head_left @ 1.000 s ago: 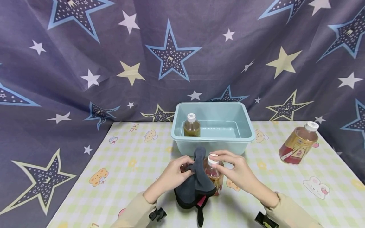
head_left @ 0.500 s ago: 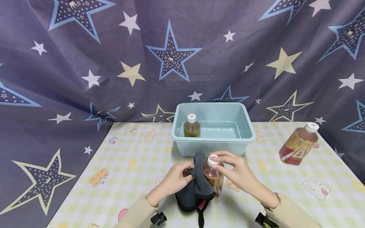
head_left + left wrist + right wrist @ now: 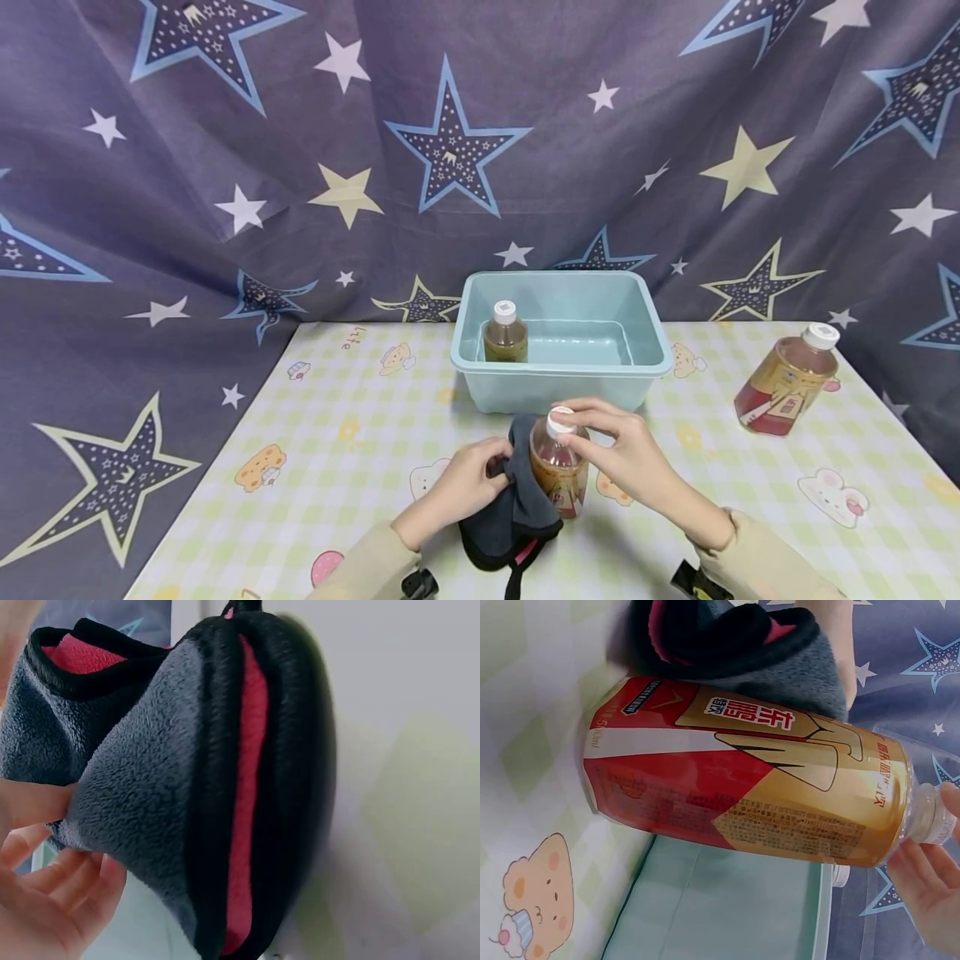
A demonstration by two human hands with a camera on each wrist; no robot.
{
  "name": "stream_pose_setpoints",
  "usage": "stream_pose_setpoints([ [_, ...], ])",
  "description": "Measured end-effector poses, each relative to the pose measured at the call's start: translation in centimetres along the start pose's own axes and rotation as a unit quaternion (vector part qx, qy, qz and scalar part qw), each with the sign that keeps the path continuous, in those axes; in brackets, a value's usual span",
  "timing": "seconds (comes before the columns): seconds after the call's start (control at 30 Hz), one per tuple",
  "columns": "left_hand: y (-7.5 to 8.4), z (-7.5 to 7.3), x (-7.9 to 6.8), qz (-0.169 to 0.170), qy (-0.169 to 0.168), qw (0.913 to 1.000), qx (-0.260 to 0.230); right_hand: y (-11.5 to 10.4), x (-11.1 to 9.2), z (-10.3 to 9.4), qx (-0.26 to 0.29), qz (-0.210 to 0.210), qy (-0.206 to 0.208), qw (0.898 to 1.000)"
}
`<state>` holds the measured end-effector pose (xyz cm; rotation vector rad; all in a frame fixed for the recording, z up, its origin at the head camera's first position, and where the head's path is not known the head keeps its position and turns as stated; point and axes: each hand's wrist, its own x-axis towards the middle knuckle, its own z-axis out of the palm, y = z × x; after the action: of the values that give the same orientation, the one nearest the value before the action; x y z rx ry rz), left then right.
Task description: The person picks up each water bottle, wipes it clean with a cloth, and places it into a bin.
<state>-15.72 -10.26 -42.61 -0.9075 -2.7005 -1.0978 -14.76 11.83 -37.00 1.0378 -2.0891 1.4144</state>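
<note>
Head view, lower centre: left fingers (image 3: pixel 491 447) pinch black-trimmed towel (image 3: pixel 491 529), right fingers (image 3: pixel 597 417) grip white cap (image 3: pixel 558 420); best steady drink bottle (image 3: pixel 561 481) upright

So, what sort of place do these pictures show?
Most likely a staged indoor recording corner: a star-printed fabric backdrop hangs behind a checked, cartoon-printed tablecloth, and small black wrist-worn devices are visible.

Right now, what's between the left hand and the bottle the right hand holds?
The head view shows a black-edged gray cloth, pinched by the left hand, between that hand and the red-and-gold drink bottle.
</note>
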Motion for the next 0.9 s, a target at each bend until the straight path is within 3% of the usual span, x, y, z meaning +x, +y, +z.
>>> stream_pose_setpoints([
  [0.37, -0.9, 1.0, -0.1, -0.024, -0.04, 0.9987, 0.022, -0.1, -0.1, 0.0, 0.007, 0.009, 0.001, 1.0],
  [0.57, -1.0, 1.3, -0.3, -0.028, -0.046, 0.9983, 0.022, -0.1, -0.1, 0.0, 0.006, 0.013, 0.002, 1.0],
  [0.9, -0.9, 1.0, -0.6, -0.05, -0.031, 0.9974, -0.04, -0.3, -0.1, 0.0, 0.007, 0.016, 0.0, 1.0],
])
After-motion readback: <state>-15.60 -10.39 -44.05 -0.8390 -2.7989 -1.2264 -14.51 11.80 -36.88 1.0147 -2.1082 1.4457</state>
